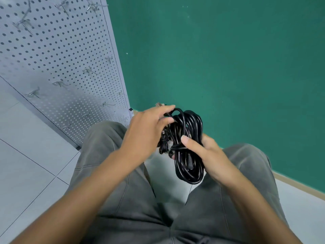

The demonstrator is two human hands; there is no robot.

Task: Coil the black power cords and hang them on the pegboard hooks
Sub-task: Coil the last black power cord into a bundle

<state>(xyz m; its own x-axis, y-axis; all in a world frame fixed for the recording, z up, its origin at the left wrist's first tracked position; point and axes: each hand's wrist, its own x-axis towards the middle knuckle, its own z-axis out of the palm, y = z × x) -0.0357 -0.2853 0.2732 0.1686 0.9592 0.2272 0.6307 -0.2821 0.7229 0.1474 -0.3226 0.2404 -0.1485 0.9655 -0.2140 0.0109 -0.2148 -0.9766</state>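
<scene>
A coiled black power cord (189,155) hangs in front of my knees in several loops. My right hand (202,150) grips the coil from the right, thumb laid across its middle. My left hand (147,131) is at the coil's upper left, fingers curled around strands near the top. A smaller bundle of black cord (163,143) shows just under my left hand. The grey pegboard (58,64) stands at the left, with bare metal hooks (33,93) sticking out of it.
A green wall (219,59) fills the right and back. Pale floor tiles (26,164) lie at the lower left. My legs in grey trousers (140,199) take up the bottom of the view.
</scene>
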